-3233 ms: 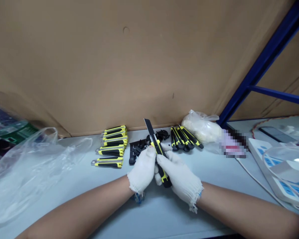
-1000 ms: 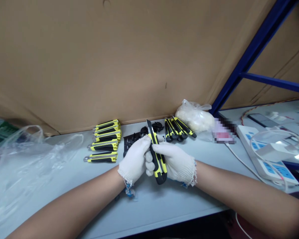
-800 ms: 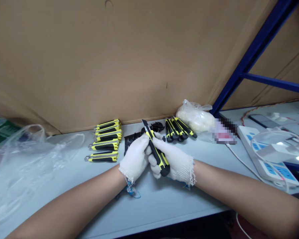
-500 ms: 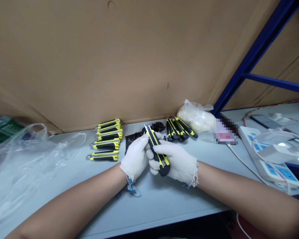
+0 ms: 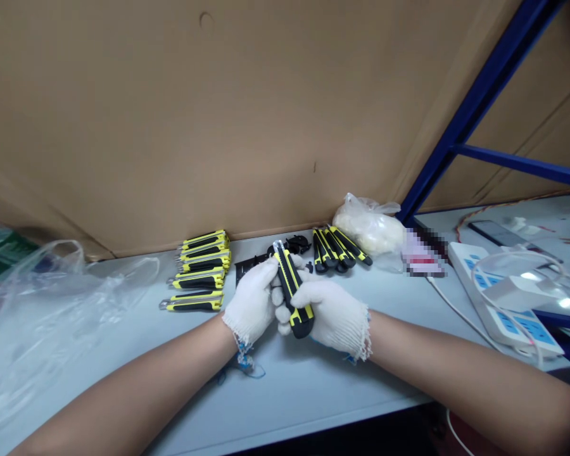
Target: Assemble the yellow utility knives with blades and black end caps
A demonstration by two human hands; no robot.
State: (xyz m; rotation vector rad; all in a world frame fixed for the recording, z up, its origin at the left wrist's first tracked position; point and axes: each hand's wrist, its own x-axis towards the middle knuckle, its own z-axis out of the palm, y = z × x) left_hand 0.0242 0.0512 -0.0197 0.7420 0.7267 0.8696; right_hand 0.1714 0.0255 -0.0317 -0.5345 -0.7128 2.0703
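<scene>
A person's left hand (image 5: 249, 301) and right hand (image 5: 330, 313), both in white knit gloves, are clenched around a single yellow-and-black utility knife (image 5: 291, 288). The knife is held tilted between them above a pale grey table (image 5: 313, 392), its metal-tipped end pointing away from the person and its black butt end showing just below the right hand's fingers. The gloves press close together around the handle.

Just beyond the grip, past the knife's tip, lie black plastic pieces (image 5: 251, 263). To the left of the grip is a stack of similar knives (image 5: 199, 272), and beyond it to the right a fanned group of knives (image 5: 335, 250). Further right of the grip sit a knotted plastic bag (image 5: 368, 225) holding something pale and a white power strip (image 5: 503, 297) with cables. Far left lies a crumpled transparent plastic bag (image 5: 52, 304). Behind everything rises a cardboard wall (image 5: 218, 114)
</scene>
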